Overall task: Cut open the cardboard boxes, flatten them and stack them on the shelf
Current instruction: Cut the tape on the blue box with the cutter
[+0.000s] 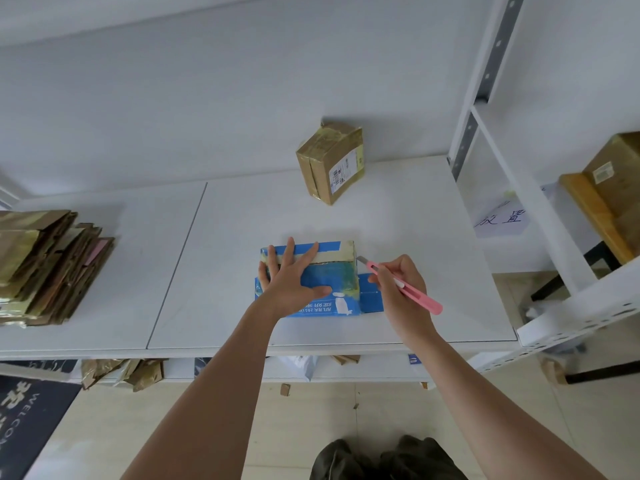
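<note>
Left hand (294, 277) lies flat on top of the blue box (341, 282), fingers straight and spread, thumb out toward the right, pressing down. Right hand (400, 282) grips a pink utility knife (405, 287), fingers curled round the handle; the short blade tip sits at the box's upper right corner, apparently touching the tape there, though contact is hard to confirm. The box sits near the front edge of a white tabletop (415, 220), yellowed tape along its far edge and right end, a blue flap lying out flat on the right side.

Farther back, a brown taped box (329, 161) stands tilted against the white wall, label facing right. At the left edge, a stack of flattened cardboard (52, 265) rests on the same surface, partly cut off by the frame. To the right, a white metal shelf unit (540, 202) carries a paper sign (500, 218) with handwritten characters and more brown cartons (613, 192), only partly in view. Below the table edge, cardboard scraps (121, 372) lie on a lower level, mostly hidden. Pale floor, dark doormat (27, 420) at lower left, cropped.
</note>
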The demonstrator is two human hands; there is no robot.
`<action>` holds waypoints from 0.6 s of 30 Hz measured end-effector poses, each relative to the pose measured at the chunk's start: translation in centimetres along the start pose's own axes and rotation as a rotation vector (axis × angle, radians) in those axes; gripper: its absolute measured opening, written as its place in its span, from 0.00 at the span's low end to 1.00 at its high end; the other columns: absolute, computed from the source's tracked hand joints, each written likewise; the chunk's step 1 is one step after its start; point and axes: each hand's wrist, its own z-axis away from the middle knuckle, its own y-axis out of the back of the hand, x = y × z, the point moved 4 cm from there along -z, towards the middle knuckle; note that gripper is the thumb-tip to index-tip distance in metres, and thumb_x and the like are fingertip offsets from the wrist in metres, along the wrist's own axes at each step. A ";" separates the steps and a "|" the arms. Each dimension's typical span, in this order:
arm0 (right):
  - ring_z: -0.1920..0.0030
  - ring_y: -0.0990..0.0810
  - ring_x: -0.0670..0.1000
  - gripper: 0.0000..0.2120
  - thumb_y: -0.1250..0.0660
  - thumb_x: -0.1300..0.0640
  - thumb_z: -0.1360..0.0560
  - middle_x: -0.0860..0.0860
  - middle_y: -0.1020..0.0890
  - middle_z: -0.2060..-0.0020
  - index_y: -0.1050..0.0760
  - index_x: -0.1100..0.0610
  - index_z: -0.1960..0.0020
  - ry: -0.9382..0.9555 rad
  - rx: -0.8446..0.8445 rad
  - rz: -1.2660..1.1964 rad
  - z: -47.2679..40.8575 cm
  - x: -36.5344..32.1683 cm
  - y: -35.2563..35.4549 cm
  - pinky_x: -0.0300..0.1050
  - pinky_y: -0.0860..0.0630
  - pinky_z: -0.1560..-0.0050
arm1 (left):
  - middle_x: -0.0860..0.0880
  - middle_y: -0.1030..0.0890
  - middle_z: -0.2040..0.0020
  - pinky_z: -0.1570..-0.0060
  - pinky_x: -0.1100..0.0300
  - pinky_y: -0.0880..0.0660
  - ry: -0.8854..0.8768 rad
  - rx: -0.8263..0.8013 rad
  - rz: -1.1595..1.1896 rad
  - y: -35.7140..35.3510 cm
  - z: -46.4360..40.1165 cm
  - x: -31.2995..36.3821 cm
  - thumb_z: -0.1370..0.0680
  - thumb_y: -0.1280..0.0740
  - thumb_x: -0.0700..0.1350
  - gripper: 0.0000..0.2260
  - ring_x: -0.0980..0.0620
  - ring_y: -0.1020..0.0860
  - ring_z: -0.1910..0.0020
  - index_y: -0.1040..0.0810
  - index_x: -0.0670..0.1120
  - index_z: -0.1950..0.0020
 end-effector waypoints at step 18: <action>0.56 0.19 0.56 0.09 0.37 0.61 0.19 0.50 0.17 0.63 0.31 0.56 0.58 0.024 -0.086 0.041 1.4 0.2 0.4 0.51 0.24 0.58 | 0.53 0.67 0.21 0.27 0.44 0.69 -0.014 -0.029 -0.026 -0.1 -0.1 -0.2 0.20 0.35 0.56 0.35 0.44 0.73 0.25 0.54 0.66 0.22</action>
